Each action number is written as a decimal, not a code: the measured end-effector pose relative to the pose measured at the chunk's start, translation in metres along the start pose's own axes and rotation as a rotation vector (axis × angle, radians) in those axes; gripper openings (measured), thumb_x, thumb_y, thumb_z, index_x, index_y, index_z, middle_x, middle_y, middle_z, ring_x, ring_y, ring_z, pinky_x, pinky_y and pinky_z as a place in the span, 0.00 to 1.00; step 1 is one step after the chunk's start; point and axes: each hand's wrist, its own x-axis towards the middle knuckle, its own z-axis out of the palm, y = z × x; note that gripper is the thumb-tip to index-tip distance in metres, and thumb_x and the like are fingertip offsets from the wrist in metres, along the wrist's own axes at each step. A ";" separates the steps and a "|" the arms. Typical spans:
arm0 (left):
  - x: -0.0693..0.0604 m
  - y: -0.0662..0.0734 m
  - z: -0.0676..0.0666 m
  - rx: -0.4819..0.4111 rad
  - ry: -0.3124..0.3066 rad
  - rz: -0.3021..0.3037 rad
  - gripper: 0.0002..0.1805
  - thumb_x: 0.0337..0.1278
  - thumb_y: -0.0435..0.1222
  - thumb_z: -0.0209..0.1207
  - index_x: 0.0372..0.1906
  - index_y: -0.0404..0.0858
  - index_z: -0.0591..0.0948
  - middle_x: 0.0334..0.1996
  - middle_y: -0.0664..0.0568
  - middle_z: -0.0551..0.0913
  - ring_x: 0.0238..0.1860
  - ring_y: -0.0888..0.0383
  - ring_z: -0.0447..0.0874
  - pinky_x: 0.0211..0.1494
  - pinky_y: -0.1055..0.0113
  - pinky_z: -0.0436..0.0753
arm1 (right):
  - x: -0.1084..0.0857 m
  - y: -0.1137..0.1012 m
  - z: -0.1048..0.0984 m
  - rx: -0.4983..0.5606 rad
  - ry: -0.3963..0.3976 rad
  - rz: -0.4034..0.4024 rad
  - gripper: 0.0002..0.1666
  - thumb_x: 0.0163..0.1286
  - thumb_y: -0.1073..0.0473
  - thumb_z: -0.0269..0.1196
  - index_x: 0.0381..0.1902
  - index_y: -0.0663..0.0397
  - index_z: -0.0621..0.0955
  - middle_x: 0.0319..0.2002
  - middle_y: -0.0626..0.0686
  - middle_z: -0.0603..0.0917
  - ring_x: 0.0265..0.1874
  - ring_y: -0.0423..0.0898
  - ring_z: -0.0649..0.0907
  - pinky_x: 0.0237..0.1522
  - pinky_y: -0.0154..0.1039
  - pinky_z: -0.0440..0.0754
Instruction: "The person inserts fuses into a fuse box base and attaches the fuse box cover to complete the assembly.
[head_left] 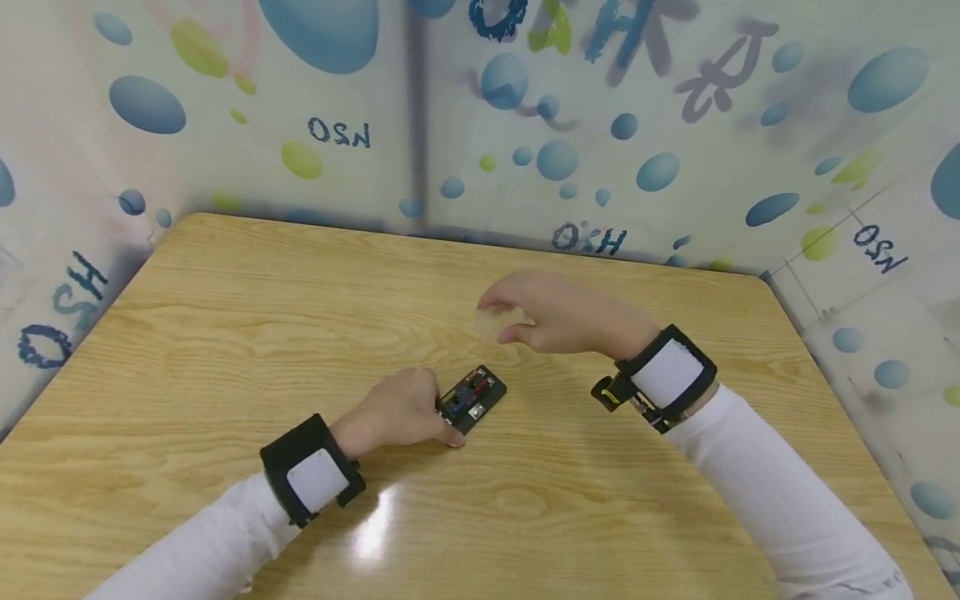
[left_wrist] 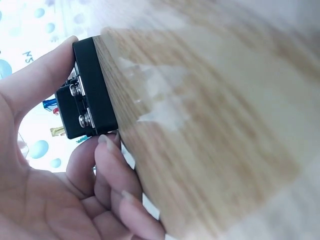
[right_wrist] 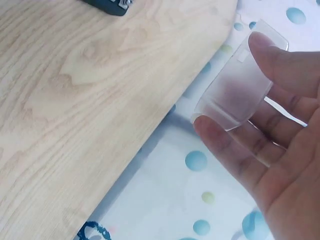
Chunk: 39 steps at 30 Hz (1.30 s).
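Note:
My left hand [head_left: 396, 408] grips a small black fuse block [head_left: 474, 397] at one end, thumb on one side and fingers on the other. Coloured blade fuses sit in its top, and metal screws show along its side in the left wrist view. Up and to the right of it, my right hand [head_left: 562, 312] holds a clear plastic cover [right_wrist: 234, 92] above the table, pinched between thumb and fingertips. The cover is apart from the block and looks faint in the head view.
Both items are over a wooden table [head_left: 300, 283] with pale grain. Behind it and at both sides stand walls covered with a printed sheet [head_left: 465, 133] of blue and green drops. A black strap with a small camera [head_left: 615, 392] is on the right wrist.

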 end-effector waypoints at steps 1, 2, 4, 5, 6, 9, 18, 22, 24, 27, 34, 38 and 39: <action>0.000 0.000 0.000 0.000 -0.001 0.000 0.26 0.31 0.49 0.78 0.26 0.37 0.77 0.22 0.50 0.79 0.22 0.57 0.73 0.24 0.68 0.71 | 0.002 -0.002 0.002 0.000 -0.006 -0.009 0.23 0.69 0.57 0.65 0.60 0.56 0.77 0.57 0.53 0.82 0.56 0.49 0.81 0.61 0.46 0.77; 0.000 0.000 0.000 -0.002 -0.004 0.001 0.25 0.31 0.49 0.78 0.26 0.37 0.77 0.22 0.50 0.79 0.22 0.57 0.73 0.24 0.68 0.70 | 0.004 -0.004 0.004 0.004 -0.012 -0.021 0.23 0.68 0.57 0.65 0.59 0.56 0.77 0.56 0.53 0.82 0.55 0.49 0.81 0.60 0.46 0.77; 0.000 0.000 0.000 -0.005 -0.007 0.002 0.25 0.32 0.49 0.78 0.25 0.37 0.77 0.21 0.51 0.79 0.21 0.58 0.72 0.23 0.68 0.70 | 0.007 -0.008 0.007 0.009 -0.030 -0.034 0.22 0.68 0.58 0.65 0.58 0.55 0.78 0.56 0.53 0.83 0.55 0.48 0.82 0.60 0.45 0.77; 0.000 0.000 0.000 -0.008 -0.010 0.002 0.25 0.32 0.49 0.78 0.25 0.37 0.77 0.21 0.51 0.80 0.21 0.58 0.72 0.23 0.68 0.70 | 0.008 -0.010 0.009 0.010 -0.040 -0.037 0.21 0.68 0.58 0.65 0.58 0.55 0.78 0.56 0.52 0.82 0.55 0.48 0.81 0.61 0.45 0.77; 0.001 0.000 0.000 -0.009 -0.012 0.001 0.25 0.32 0.49 0.78 0.25 0.37 0.77 0.21 0.51 0.79 0.21 0.58 0.72 0.23 0.68 0.69 | 0.010 -0.012 0.010 0.007 -0.047 -0.039 0.21 0.68 0.58 0.65 0.58 0.54 0.78 0.56 0.52 0.82 0.56 0.47 0.81 0.61 0.45 0.77; 0.001 -0.001 -0.001 -0.016 -0.017 0.002 0.24 0.32 0.49 0.78 0.25 0.37 0.77 0.21 0.51 0.80 0.21 0.58 0.72 0.23 0.68 0.69 | 0.012 -0.018 0.014 -0.007 -0.064 -0.050 0.20 0.68 0.58 0.66 0.57 0.53 0.79 0.56 0.51 0.82 0.57 0.47 0.81 0.63 0.45 0.76; 0.000 -0.001 -0.001 -0.021 -0.015 0.017 0.24 0.32 0.49 0.78 0.26 0.38 0.77 0.21 0.51 0.79 0.21 0.58 0.72 0.23 0.68 0.68 | 0.019 -0.027 0.021 -0.037 -0.150 -0.039 0.19 0.66 0.56 0.66 0.55 0.52 0.81 0.54 0.50 0.83 0.56 0.47 0.80 0.62 0.45 0.76; 0.000 -0.001 -0.001 -0.021 -0.020 0.009 0.24 0.32 0.49 0.78 0.25 0.38 0.77 0.20 0.52 0.78 0.20 0.58 0.70 0.23 0.68 0.67 | 0.021 -0.028 0.026 -0.031 -0.172 -0.047 0.19 0.65 0.58 0.66 0.54 0.53 0.81 0.53 0.51 0.84 0.56 0.47 0.81 0.62 0.45 0.76; 0.000 0.000 -0.001 -0.024 -0.022 0.009 0.23 0.33 0.48 0.78 0.23 0.39 0.77 0.19 0.53 0.78 0.19 0.59 0.69 0.22 0.69 0.66 | 0.021 -0.028 0.029 -0.018 -0.187 -0.053 0.19 0.65 0.60 0.66 0.54 0.54 0.81 0.53 0.51 0.84 0.55 0.47 0.81 0.61 0.44 0.77; 0.000 0.000 0.000 -0.034 -0.023 0.015 0.22 0.33 0.48 0.78 0.21 0.40 0.77 0.17 0.54 0.75 0.18 0.60 0.67 0.22 0.69 0.65 | 0.022 -0.029 0.034 0.004 -0.203 -0.066 0.20 0.63 0.64 0.66 0.54 0.56 0.81 0.52 0.52 0.85 0.55 0.47 0.82 0.60 0.43 0.78; -0.001 0.000 -0.001 -0.039 -0.018 0.031 0.21 0.34 0.46 0.78 0.18 0.41 0.76 0.15 0.57 0.70 0.17 0.61 0.63 0.21 0.69 0.61 | 0.022 -0.032 0.041 0.044 -0.218 -0.050 0.18 0.63 0.64 0.67 0.53 0.55 0.81 0.51 0.51 0.85 0.53 0.46 0.82 0.58 0.42 0.79; -0.001 0.000 -0.001 -0.038 -0.021 0.029 0.21 0.35 0.47 0.78 0.18 0.41 0.77 0.16 0.58 0.70 0.17 0.61 0.63 0.21 0.69 0.61 | 0.022 -0.032 0.043 0.047 -0.224 -0.056 0.15 0.64 0.63 0.67 0.50 0.54 0.82 0.49 0.49 0.86 0.50 0.44 0.82 0.55 0.40 0.80; -0.001 0.000 -0.001 -0.038 -0.022 0.030 0.20 0.35 0.47 0.78 0.18 0.41 0.77 0.15 0.58 0.70 0.17 0.62 0.63 0.21 0.69 0.60 | 0.023 -0.032 0.043 0.043 -0.222 -0.061 0.15 0.64 0.63 0.67 0.49 0.54 0.82 0.48 0.49 0.86 0.49 0.43 0.82 0.55 0.40 0.80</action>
